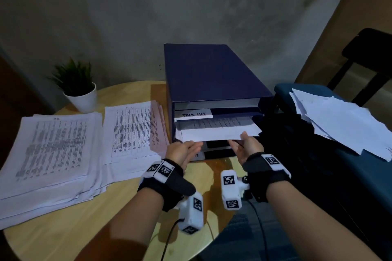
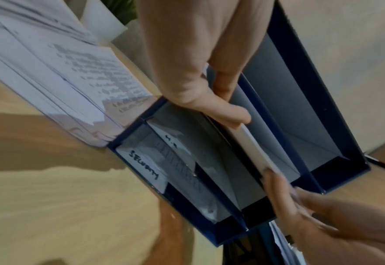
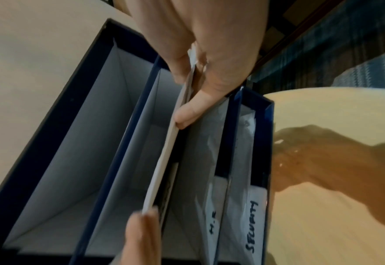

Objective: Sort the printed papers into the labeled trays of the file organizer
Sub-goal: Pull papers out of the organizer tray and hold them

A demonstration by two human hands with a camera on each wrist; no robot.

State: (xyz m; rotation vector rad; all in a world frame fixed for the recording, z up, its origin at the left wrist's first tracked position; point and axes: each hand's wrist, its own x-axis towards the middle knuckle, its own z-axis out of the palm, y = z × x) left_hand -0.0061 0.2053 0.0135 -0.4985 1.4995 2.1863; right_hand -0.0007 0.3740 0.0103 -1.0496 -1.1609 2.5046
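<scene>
A dark blue file organizer (image 1: 212, 70) stands at the back of a round wooden table (image 1: 118, 207). One tray carries the label "TASK LIST" (image 1: 194, 114). A stack of printed papers (image 1: 216, 132) sticks halfway out of the tray under that label. My left hand (image 1: 191, 147) holds the stack's front left edge, and my right hand (image 1: 241, 142) holds its front right corner. The left wrist view shows my left thumb (image 2: 227, 114) on one side of the stack (image 2: 252, 143) and fingers on the other. The right wrist view shows my right thumb (image 3: 186, 114) pinching the stack (image 3: 164, 161) likewise. Lower trays read "H.R" (image 3: 214, 227) and "SECURITY" (image 3: 252, 227).
Two loose piles of printed sheets (image 1: 48, 150) (image 1: 131, 131) lie on the table left of the organizer. A potted plant (image 1: 78, 89) stands at the back left. More sheets (image 1: 347, 121) lie on a blue seat to the right, with a black chair (image 1: 369, 59) behind.
</scene>
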